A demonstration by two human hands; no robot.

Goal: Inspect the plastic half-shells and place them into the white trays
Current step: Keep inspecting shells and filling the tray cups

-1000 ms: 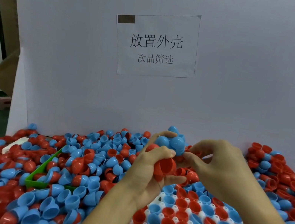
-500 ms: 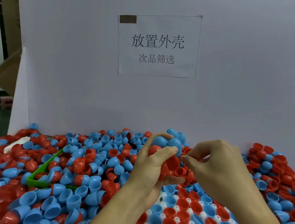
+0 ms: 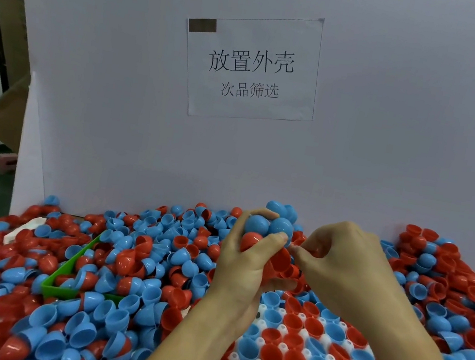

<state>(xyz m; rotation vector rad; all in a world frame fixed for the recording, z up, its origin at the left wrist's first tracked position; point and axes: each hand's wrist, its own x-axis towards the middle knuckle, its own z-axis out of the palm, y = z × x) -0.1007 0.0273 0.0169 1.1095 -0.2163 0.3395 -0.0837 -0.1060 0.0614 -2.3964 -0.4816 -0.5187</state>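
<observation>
My left hand point(image 3: 241, 270) grips a bunch of red and blue half-shells point(image 3: 269, 229), raised above the pile. Beside it, my right hand point(image 3: 342, 260) has its fingers curled, and the fingertips pinch at a red half-shell point(image 3: 279, 260) in that bunch. Below both hands lies a white tray point(image 3: 261, 339) whose cups hold red and blue half-shells in rows. A deep heap of loose half-shells point(image 3: 134, 260) covers the table to the left, behind and to the right.
A green bin point(image 3: 62, 278) sits half buried in the heap at left. A white board with a paper sign point(image 3: 250, 65) stands right behind the pile. The table's left end is at the board's edge, with floor beyond.
Both hands have stayed close together above the tray. The right fingertips have closed in onto the red shell in the left hand's bunch.
</observation>
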